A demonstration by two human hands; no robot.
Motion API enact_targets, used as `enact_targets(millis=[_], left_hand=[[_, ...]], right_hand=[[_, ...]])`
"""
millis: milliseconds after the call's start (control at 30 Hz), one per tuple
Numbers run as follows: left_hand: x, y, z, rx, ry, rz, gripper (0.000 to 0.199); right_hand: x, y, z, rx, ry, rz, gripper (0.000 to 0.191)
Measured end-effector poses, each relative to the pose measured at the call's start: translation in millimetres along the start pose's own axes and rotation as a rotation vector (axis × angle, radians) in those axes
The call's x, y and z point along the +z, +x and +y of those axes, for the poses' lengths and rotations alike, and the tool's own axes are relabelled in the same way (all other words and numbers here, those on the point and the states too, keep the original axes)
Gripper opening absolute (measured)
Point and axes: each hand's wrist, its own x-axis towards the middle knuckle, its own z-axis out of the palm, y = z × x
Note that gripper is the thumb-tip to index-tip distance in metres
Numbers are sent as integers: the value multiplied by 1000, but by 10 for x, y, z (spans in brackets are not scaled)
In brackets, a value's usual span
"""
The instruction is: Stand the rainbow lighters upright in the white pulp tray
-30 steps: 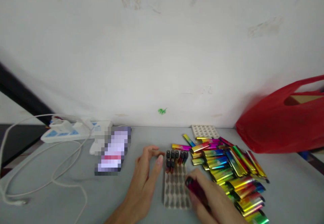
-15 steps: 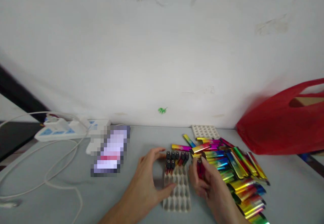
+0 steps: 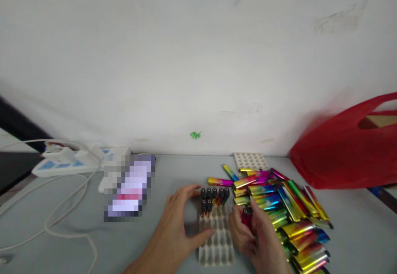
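A pale tray (image 3: 216, 247) with rows of pockets lies before me. Several small black-topped sticks (image 3: 209, 205) stand upright in its far rows, their lower parts reddish. My left hand (image 3: 180, 220) is spread at the tray's left side, thumb over the pockets and fingertips by the far left corner; whether it presses on the tray I cannot tell. Close to the tray's right edge, my right hand (image 3: 252, 228) is closed around a dark red stick with a black top (image 3: 247, 215), mostly hidden by the fingers. Beyond that hand lies a pile of shiny rainbow-coloured flat tubes (image 3: 291, 199).
A second pale tray (image 3: 251, 161) rests against the wall behind the tubes. At the right stands a red bag (image 3: 347, 150). On the left are a blurred-out phone (image 3: 132, 187), a white power strip (image 3: 77, 162) and a loose white cable (image 3: 46, 224).
The view has shifted slightly. My right hand and the dark red stick sit a little lower beside the tray, the stick's top more tilted. My left hand keeps its place at the tray.
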Motion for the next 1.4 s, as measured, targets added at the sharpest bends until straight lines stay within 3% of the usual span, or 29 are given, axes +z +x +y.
enact_targets(millis=[400, 833, 1067, 1233, 1400], left_hand=[[-3, 8, -5, -3, -18, -9, 84], [-11, -6, -38, 27, 6, -12, 83], [-11, -9, -10, -2, -1, -47, 81], [-25, -1, 35, -12, -23, -42, 80], [-21, 14, 30, -5, -16, -53, 78]], right_hand=[[90, 4, 37, 51, 157, -101, 68], [130, 26, -37, 104, 205, -150, 76], [115, 11, -47, 80, 242, -130, 69], [106, -42, -45, 53, 214, -32, 65], [76, -22, -24, 53, 248, -48, 67]])
